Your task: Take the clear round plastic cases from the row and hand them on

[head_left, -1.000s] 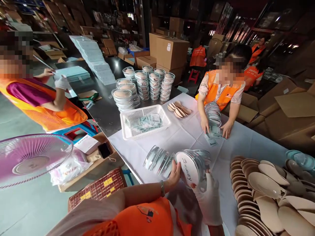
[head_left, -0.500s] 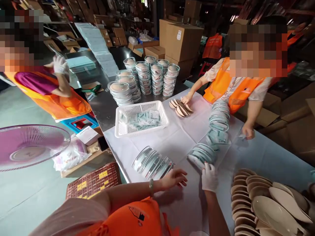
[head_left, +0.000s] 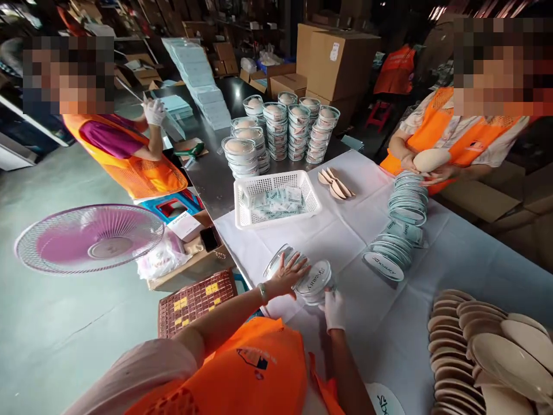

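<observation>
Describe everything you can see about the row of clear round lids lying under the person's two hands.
The row of clear lids lies on its side on the white tablecloth, near the table's front left corner, the discs leaning edge to edge like a toppled stack. They look like thin transparent plastic with shiny rims. The frontmost lid faces the camera and carries dark script lettering, too small to read surely. The bare left hand rests spread on top of the row; the white-gloved right hand touches its front end.

A dim warehouse with a grey-green concrete floor [head_left: 64,323] holds a long dark steel table [head_left: 216,173] partly draped in white cloth [head_left: 453,259], stacked cardboard boxes [head_left: 341,63] behind it, and a pink floor fan [head_left: 90,237] at the left.
</observation>
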Available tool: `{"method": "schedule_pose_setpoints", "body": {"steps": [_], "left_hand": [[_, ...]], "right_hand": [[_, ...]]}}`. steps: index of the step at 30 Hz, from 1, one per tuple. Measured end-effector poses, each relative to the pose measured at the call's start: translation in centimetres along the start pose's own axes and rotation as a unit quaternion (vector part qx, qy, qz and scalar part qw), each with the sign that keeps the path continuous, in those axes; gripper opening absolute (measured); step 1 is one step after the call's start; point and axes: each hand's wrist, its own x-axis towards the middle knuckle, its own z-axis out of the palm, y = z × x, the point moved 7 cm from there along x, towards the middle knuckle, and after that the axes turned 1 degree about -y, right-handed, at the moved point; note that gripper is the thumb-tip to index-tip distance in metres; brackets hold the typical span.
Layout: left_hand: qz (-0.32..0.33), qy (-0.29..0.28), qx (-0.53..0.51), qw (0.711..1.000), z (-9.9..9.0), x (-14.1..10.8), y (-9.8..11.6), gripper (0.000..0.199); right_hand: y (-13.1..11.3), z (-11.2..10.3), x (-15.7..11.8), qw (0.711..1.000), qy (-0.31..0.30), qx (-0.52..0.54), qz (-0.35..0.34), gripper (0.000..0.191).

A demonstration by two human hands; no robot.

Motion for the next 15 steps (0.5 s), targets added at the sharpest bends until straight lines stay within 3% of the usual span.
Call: {"method": "schedule_pose_setpoints", "body": {"steps": [3, 5, 7, 8, 10, 12, 13, 15], "left_hand": [[0.008, 0.036, -0.071, 0.997, -1.5, -0.6, 0.6, 0.111], [0.01, 0.101, -0.168, 0.98, -3.3, -1.1, 1.8, 0.094], [-0.002, 0.164, -0.31, 0.936, -5.0, -1.6, 3.2, 0.083], [-0.008, 0.168, -0.393, 0.904, -5.5, -1.8, 4.1, 0.081], [-0.012, 0.098, -0.557, 0.825, -5.7, -1.9, 6.4, 0.077], [-0.006, -0.025, -0.666, 0.745, -5.5, -2.5, 9.1, 0.073], [0.0, -0.078, -0.691, 0.719, -5.5, -3.0, 10.1, 0.072], [0.007, -0.143, -0.698, 0.702, -5.5, -4.1, 11.2, 0.074]], "right_hand": [[0.6, -3.3, -1.2, 0.999, 0.037, 0.025, 0.006, 0.037], [0.2, -5.6, -2.6, 0.998, 0.053, 0.045, -0.002, 0.037], [-0.9, -7.4, -4.9, 0.996, 0.062, 0.062, -0.018, 0.039], [-1.9, -7.9, -6.4, 0.996, 0.051, 0.064, -0.032, 0.041], [-4.4, -8.7, -9.7, 0.997, 0.012, 0.047, -0.063, 0.046], [-7.8, -9.9, -13.2, 0.992, 0.01, 0.014, -0.121, 0.051], [-9.6, -10.6, -14.9, 0.987, 0.027, -0.01, -0.156, 0.053], [-12.9, -11.5, -17.6, 0.974, 0.057, -0.065, -0.208, 0.05]]}}
